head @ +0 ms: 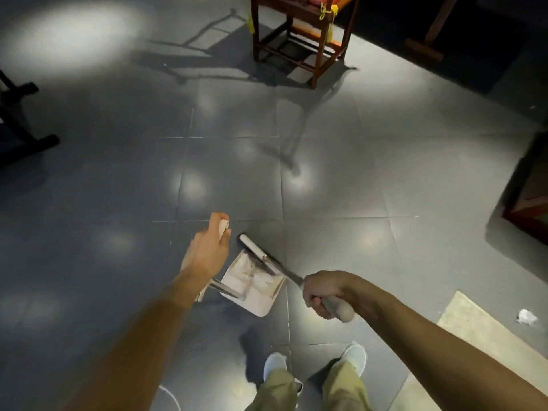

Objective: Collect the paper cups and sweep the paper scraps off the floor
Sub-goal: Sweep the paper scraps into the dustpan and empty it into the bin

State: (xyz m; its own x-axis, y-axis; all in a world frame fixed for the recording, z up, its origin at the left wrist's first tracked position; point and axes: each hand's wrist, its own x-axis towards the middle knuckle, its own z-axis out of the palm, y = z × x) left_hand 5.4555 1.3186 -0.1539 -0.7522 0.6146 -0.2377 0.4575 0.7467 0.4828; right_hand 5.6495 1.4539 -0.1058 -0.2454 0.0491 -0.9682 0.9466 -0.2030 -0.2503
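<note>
My left hand (207,252) grips the pale top of the dustpan handle (224,228). Below it, the beige dustpan (258,304) stands on the grey tile floor with white paper scraps (252,275) lying in it. My right hand (323,295) is curled round the grey broom handle (341,311). The broom's metal shaft runs up-left over the pan to its white head (252,247), which is at the pan's far edge. One crumpled white scrap (526,316) lies at the far right. No paper cup is in view.
A dark red wooden chair (305,40) stands at the top centre. A black stand's feet (20,137) are at the left, and dark wooden furniture (527,203) is at the right edge. A pale mat (474,330) lies at the lower right, under the loose scrap. My feet (314,363) are below the pan.
</note>
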